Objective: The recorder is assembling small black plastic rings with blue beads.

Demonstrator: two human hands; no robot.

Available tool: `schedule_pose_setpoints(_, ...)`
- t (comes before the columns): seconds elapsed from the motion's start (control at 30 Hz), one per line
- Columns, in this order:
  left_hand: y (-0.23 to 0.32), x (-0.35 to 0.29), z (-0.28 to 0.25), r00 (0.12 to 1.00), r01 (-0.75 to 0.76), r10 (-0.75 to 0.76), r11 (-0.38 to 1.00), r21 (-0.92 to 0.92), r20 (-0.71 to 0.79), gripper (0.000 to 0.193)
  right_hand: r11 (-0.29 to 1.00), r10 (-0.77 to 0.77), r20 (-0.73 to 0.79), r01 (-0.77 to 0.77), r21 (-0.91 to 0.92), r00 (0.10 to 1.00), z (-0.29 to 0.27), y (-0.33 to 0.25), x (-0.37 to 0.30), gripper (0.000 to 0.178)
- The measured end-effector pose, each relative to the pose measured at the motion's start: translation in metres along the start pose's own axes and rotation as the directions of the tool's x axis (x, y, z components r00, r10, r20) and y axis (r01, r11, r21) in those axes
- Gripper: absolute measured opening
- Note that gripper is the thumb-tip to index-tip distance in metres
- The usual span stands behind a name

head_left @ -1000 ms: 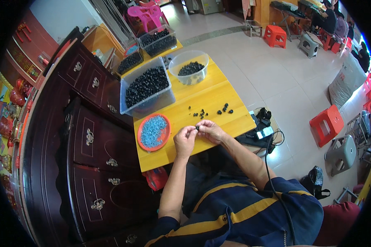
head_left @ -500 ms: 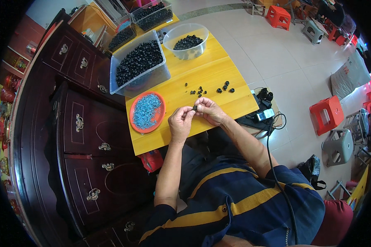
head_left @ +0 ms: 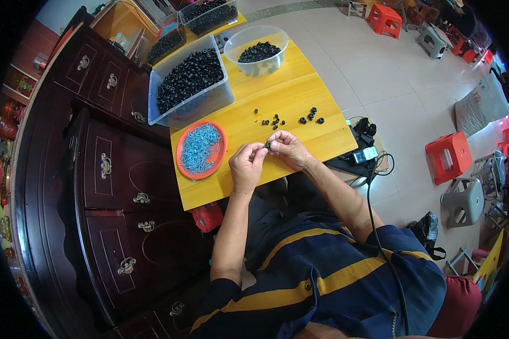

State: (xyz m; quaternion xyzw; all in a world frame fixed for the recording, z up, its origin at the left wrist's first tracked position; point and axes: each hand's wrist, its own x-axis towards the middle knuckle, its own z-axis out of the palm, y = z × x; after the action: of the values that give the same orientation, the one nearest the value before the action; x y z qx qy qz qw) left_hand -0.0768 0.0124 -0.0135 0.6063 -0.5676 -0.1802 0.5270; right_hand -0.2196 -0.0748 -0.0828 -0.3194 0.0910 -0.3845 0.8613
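Both hands meet over the near part of the yellow table point(head_left: 316, 90). A small black round part point(head_left: 267, 146) is pinched between the fingertips of my left hand point(head_left: 246, 165) and my right hand point(head_left: 288, 150); the fingers hide much of it. To the left of my left hand lies an orange plate point(head_left: 179, 155) heaped with small thin blue-and-clear pieces point(head_left: 199, 148). Beyond my hands several loose small black parts point(head_left: 276, 120) are scattered, and a group of larger black ring-like parts point(head_left: 311, 117) sits to their right.
A clear rectangular bin point(head_left: 223, 99) full of black parts and a round clear tub point(head_left: 232, 59) stand at the back. Dark wooden drawers point(head_left: 113, 164) flank the left side. A cable point(head_left: 369, 209) runs down over my right arm, near a small device point(head_left: 365, 155) at the table's right edge.
Both hands stay together on the small black part, with only a slight shift of the fingers. The whole view has shifted a little.
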Motion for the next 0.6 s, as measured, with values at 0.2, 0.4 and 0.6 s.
schedule_pose_setpoints(0.2, 0.006, 0.003, -0.003, 0.991, -0.133, 0.129, 0.982, 0.135, 0.039, 0.010, 1.000, -0.018, -0.008, 0.018, 0.009, 1.000, -0.002, 0.001, -0.001, 0.015)
schedule_pose_setpoints(0.4, 0.010, 0.012, -0.017, 0.977, -0.097, 0.076, 0.990, 0.102, 0.199, 0.013, 0.999, 0.002, 0.066, -0.004, 0.032, 0.998, -0.008, 0.001, -0.002, 0.015)
schedule_pose_setpoints(0.6, -0.001, 0.010, -0.018, 0.929, 0.232, -0.148, 0.947, -0.224, 0.339, 0.021, 0.993, 0.108, 0.067, -0.104, -0.063, 0.992, 0.000, -0.003, -0.006, 0.013)
